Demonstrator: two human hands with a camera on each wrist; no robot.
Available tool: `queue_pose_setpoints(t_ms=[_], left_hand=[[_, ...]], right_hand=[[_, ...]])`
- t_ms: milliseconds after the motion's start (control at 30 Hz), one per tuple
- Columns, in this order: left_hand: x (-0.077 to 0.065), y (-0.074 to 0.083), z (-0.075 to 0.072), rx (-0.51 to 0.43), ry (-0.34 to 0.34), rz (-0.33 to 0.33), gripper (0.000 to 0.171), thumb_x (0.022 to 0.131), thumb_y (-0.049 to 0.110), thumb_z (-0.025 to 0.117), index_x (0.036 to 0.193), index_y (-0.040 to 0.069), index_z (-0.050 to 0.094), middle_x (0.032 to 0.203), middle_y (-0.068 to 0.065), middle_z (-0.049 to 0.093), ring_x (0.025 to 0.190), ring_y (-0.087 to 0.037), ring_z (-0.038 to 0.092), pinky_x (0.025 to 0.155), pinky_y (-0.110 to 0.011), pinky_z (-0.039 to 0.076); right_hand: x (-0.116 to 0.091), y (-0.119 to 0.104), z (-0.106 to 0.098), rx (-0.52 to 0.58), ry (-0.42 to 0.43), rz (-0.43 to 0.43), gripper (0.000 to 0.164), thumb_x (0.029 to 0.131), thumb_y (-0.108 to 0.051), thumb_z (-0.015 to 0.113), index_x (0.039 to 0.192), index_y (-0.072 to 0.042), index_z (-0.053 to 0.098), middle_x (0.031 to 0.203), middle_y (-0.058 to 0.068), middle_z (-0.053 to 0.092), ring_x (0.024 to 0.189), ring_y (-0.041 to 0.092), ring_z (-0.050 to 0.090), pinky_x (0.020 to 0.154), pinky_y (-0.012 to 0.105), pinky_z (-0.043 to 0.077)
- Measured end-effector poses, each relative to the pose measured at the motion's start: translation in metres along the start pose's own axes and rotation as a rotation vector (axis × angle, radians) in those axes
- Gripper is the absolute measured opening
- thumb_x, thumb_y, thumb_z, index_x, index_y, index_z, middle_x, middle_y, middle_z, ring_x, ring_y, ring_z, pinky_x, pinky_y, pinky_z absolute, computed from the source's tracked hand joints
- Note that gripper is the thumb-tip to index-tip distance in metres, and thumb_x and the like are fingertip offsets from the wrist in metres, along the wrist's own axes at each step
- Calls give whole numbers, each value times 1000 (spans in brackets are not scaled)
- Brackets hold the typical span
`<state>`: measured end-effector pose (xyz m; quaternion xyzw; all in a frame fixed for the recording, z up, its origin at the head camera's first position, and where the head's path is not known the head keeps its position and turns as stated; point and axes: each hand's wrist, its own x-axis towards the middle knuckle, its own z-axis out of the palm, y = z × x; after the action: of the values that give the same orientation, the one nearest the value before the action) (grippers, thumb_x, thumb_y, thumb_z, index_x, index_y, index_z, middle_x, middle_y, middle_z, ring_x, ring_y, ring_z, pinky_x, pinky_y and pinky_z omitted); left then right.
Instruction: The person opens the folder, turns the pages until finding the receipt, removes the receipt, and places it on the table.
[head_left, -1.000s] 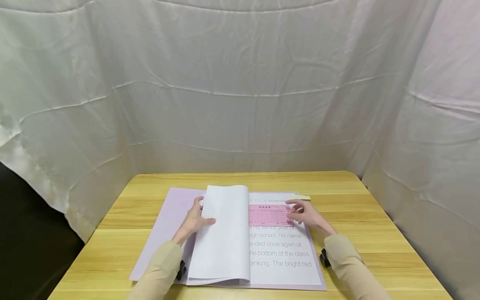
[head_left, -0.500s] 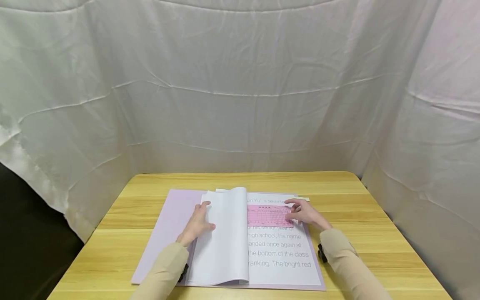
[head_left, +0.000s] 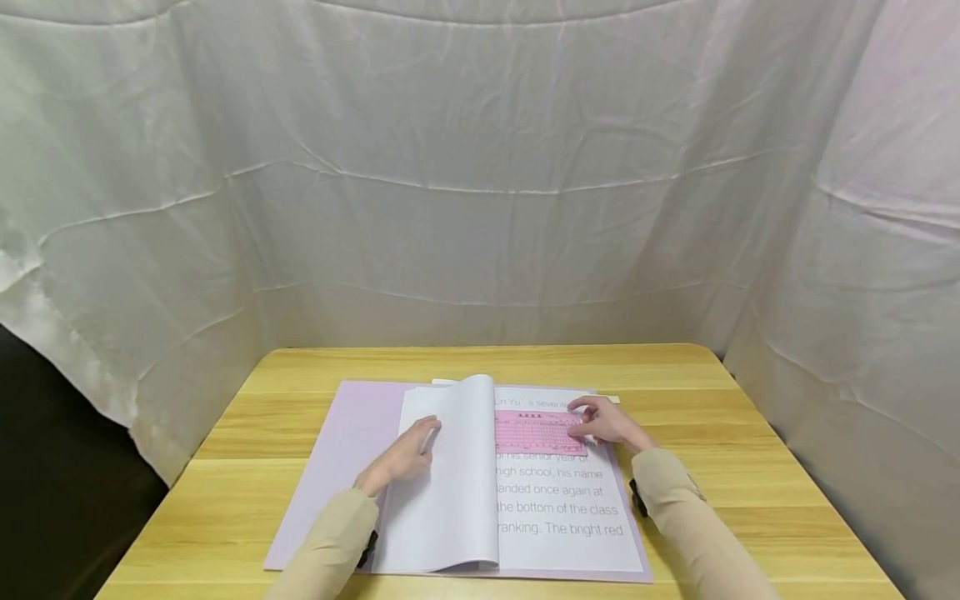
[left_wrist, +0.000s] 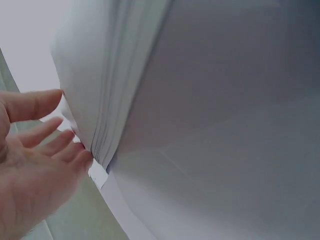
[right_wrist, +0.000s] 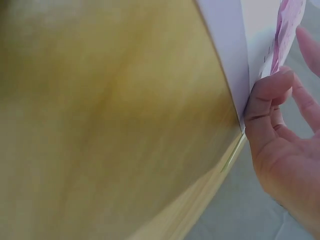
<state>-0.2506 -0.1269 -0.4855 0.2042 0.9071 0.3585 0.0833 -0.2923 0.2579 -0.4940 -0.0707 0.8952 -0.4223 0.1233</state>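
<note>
An open book [head_left: 570, 492] with a pale purple cover lies on the table, large print on its right page. Its left-hand pages [head_left: 457, 492] are blank, curving up near the fold. My left hand [head_left: 401, 460] is over these pages with fingers extended; in the left wrist view, its fingertips [left_wrist: 80, 155] are at the edge of the page stack. Across the upper right page lies a pink slip [head_left: 532, 432] printed with a grid. My right hand [head_left: 606, 423] pinches the slip's right end, thumb tip [right_wrist: 282, 79] against its edge in the right wrist view.
The book's purple cover [head_left: 360, 425] extends left of the pages. A pale tab [head_left: 609, 398] sticks out past the page's top right corner. Around the book is the wooden table [head_left: 712, 433], with grey-white curtains [head_left: 480, 233] behind and at the sides.
My left hand has moved from the pages' left edge onto them, to the right and slightly nearer. The turned pages lie spread further left. My right hand and the slip have barely moved.
</note>
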Motion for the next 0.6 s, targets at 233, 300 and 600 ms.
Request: queue_pose_setpoints(t_ms=[233, 300, 600], left_hand=[[-1, -3, -1, -53, -116, -85, 79, 97, 35, 64, 152, -9, 30, 163, -30, 22, 151, -49, 24, 123, -63, 23], [-1, -4, -1, -43, -142, -91, 94, 90, 44, 72, 154, -8, 27, 164, -30, 20, 151, -49, 23, 122, -64, 24], [-2, -5, -2, -9, -202, -61, 118, 75, 48, 86, 156, -6, 19, 165, -30, 13, 151, -52, 21, 120, -67, 28]], right_hand=[[4, -1, 0, -62, -3, 4, 49, 84, -15, 80, 126, 1, 61, 83, 3, 47, 55, 9, 41, 49, 19, 39], [5, -1, 1, -81, -5, 4, 48, 83, -15, 81, 124, 0, 62, 83, 3, 47, 56, 10, 41, 49, 20, 39], [7, -3, 2, -130, -11, 2, 42, 80, -15, 83, 114, -2, 62, 90, 9, 47, 62, 13, 44, 53, 21, 40]])
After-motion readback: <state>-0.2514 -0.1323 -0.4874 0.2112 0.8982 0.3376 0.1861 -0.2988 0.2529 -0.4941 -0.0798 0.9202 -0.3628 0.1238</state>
